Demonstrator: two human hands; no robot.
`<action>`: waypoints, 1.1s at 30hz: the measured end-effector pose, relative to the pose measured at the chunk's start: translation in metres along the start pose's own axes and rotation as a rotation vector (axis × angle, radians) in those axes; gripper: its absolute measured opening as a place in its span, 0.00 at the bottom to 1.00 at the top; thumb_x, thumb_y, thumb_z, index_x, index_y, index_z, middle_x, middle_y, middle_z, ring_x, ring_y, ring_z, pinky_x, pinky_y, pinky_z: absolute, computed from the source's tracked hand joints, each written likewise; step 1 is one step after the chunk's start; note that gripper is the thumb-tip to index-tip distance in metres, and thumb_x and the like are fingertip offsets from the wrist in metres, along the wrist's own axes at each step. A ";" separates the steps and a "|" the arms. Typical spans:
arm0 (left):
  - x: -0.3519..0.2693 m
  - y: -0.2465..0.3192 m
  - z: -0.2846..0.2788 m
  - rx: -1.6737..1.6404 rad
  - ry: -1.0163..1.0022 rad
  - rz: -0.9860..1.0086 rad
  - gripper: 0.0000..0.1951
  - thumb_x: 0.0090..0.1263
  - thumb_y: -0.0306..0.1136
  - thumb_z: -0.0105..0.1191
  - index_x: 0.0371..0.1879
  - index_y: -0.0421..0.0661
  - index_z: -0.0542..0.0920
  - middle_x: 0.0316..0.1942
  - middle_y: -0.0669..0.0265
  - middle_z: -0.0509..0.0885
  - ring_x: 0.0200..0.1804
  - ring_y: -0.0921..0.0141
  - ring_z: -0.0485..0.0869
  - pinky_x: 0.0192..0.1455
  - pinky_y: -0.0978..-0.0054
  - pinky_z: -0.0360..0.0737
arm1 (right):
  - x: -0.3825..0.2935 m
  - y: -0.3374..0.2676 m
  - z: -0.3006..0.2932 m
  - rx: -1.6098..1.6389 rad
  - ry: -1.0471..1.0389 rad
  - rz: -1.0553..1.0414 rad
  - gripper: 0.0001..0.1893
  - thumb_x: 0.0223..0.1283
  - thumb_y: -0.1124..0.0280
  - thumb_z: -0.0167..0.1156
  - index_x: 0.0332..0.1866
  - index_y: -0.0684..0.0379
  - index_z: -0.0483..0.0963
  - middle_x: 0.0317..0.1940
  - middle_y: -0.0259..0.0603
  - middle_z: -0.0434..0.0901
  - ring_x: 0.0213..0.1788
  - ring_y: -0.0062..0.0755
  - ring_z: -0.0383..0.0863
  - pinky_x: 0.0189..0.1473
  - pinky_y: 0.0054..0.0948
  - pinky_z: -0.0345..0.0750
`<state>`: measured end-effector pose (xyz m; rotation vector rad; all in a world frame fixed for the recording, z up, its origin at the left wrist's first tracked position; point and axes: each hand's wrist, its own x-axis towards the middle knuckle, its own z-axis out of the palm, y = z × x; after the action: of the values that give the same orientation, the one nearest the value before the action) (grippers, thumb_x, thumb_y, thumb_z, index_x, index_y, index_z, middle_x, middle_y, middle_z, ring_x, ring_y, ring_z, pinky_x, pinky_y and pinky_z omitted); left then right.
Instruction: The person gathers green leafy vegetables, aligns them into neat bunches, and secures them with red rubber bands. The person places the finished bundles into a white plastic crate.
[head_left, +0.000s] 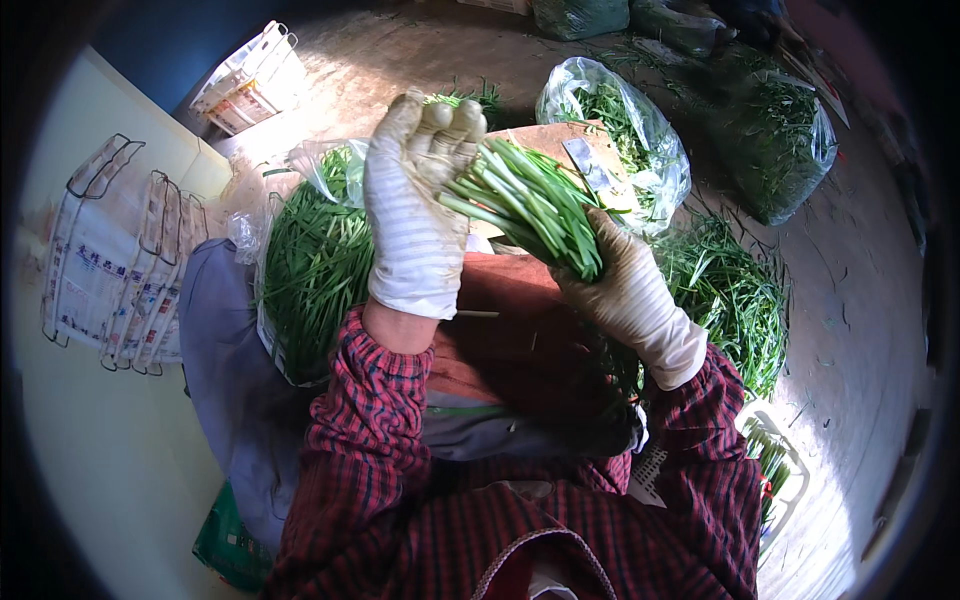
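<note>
A bundle of green leafy stalks with pale ends lies in the grip of my right hand, which wears a soiled white glove. Its pale ends point up and left, towards my left hand, gloved too and raised with the palm beside them. The left fingers are bent and hold nothing that shows. Beyond the bundle, a wide metal blade rests on a wooden board. A reddish-brown cloth covers my lap beneath both hands.
An open plastic bag of greens stands at left, another beyond the board. Loose greens are heaped at right, above a white basket of bundles. White crates lean at far left; a full bag sits far right.
</note>
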<state>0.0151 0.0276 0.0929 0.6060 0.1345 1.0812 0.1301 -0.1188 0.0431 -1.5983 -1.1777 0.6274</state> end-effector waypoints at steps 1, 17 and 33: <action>0.008 0.017 -0.007 0.032 -0.060 0.134 0.08 0.65 0.35 0.50 0.35 0.43 0.76 0.30 0.64 0.79 0.38 0.67 0.79 0.50 0.69 0.76 | -0.005 0.004 -0.004 0.142 -0.048 0.179 0.22 0.51 0.77 0.61 0.53 0.63 0.67 0.35 0.35 0.77 0.37 0.20 0.76 0.40 0.22 0.75; -0.040 0.034 -0.092 0.718 -0.253 -0.444 0.08 0.71 0.30 0.41 0.41 0.40 0.73 0.39 0.60 0.81 0.25 0.79 0.75 0.27 0.84 0.72 | -0.036 -0.009 -0.018 0.848 -0.159 0.490 0.33 0.45 0.67 0.64 0.57 0.69 0.62 0.27 0.33 0.72 0.26 0.20 0.75 0.27 0.18 0.74; -0.072 -0.005 -0.067 0.422 -0.122 -0.391 0.13 0.59 0.26 0.57 0.43 0.43 0.76 0.37 0.70 0.80 0.43 0.76 0.77 0.50 0.79 0.72 | -0.041 -0.012 0.083 -0.068 -0.047 0.104 0.42 0.46 0.64 0.68 0.65 0.63 0.52 0.48 0.54 0.74 0.51 0.46 0.76 0.51 0.32 0.73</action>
<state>-0.0412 -0.0096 0.0213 0.9772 0.3656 0.6341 0.0394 -0.1217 0.0190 -1.7192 -1.1668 0.7013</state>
